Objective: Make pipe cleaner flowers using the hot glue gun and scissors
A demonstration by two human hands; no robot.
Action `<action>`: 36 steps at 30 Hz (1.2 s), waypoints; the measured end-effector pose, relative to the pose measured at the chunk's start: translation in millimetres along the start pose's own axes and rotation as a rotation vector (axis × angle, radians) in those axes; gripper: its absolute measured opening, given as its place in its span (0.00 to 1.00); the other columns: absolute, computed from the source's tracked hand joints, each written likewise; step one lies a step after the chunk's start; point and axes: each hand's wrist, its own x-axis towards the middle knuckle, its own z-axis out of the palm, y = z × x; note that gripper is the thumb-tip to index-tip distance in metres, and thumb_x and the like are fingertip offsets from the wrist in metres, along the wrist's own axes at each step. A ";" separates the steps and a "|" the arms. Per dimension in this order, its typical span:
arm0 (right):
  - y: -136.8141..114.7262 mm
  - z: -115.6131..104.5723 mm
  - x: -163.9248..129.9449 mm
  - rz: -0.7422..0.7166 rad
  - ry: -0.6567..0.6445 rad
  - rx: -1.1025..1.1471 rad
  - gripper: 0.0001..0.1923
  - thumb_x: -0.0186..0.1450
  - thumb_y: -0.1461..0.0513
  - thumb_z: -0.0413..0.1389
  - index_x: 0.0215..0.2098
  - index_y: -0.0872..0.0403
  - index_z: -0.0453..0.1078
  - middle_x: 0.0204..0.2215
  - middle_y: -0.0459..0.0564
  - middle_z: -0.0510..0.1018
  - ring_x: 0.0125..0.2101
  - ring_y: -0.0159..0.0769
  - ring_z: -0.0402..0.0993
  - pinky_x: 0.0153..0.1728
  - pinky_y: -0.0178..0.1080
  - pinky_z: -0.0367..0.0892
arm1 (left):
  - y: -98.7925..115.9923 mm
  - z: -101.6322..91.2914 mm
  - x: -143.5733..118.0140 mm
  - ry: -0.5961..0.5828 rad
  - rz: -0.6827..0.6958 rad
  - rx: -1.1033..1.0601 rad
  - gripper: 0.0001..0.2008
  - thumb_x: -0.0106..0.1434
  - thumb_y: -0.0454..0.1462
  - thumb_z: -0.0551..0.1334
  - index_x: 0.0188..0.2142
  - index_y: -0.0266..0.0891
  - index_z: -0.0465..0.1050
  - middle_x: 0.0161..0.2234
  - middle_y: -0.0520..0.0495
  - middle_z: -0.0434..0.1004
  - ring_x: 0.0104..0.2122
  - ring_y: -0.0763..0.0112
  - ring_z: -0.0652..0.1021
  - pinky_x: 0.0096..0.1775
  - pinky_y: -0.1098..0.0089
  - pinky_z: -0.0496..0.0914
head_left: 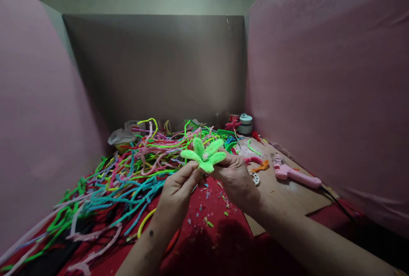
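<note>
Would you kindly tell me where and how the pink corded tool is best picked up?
Probably by its slim handle, from above and the right: it lies along the board, the handle pointing right and nearer, away from the bulkier head.

Craft wkspc w/ glue gun (297,177).

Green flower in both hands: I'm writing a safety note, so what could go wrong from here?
Left hand and right hand pinch the green flower near its petals, so squeezing might bend them. The pink corded tool lies on the board near the right forearm; if hot, which can't be seen, it might burn skin.
</note>
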 end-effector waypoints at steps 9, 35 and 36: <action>-5.0 -7.5 8.2 0.166 -0.199 0.038 0.10 0.55 0.61 0.63 0.18 0.55 0.72 0.15 0.41 0.68 0.15 0.26 0.65 0.19 0.33 0.63 | 0.8 2.9 1.1 -0.142 -0.144 -0.464 0.12 0.58 0.43 0.62 0.30 0.35 0.74 0.25 0.48 0.70 0.24 0.75 0.67 0.28 0.73 0.61; 7.6 -21.9 3.3 0.197 -0.047 0.201 0.06 0.46 0.70 0.65 0.21 0.55 0.74 0.18 0.41 0.72 0.17 0.23 0.64 0.20 0.30 0.60 | -2.6 -1.8 8.7 0.070 -0.154 -0.804 0.12 0.58 0.39 0.63 0.24 0.35 0.64 0.17 0.57 0.56 0.16 0.83 0.57 0.19 0.79 0.55; 8.8 -22.9 4.3 0.195 -0.040 0.202 0.06 0.46 0.69 0.65 0.20 0.56 0.74 0.17 0.41 0.72 0.17 0.23 0.64 0.20 0.30 0.60 | -3.5 -2.0 8.8 0.071 -0.159 -0.817 0.13 0.58 0.38 0.63 0.23 0.35 0.64 0.17 0.57 0.56 0.16 0.83 0.57 0.19 0.79 0.55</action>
